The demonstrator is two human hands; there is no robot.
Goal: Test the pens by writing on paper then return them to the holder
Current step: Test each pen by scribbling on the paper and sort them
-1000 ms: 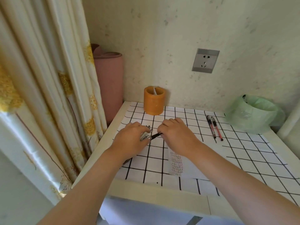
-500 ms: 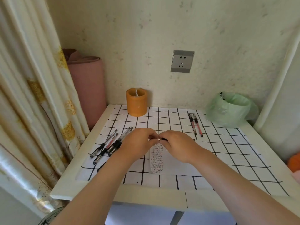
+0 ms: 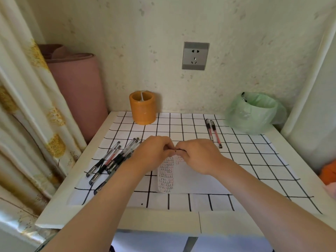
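The left hand (image 3: 154,151) and right hand (image 3: 198,155) are pinching, fingers curled, what is probably a slim black plastic pen (image 3: 176,151), mostly hidden, above the scribbled white paper sheet (image 3: 190,180). Light, stiff and slick, it is inviting a hold on its rubber grip.

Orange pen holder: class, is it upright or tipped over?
Upright. The orange pen holder stands on its flat base on the table, open mouth facing up.

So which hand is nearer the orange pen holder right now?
Left. The left hand is in front of the orange pen holder, slightly to its right; the right hand lies farther right. Both seem to pinch a small dark pen between them.
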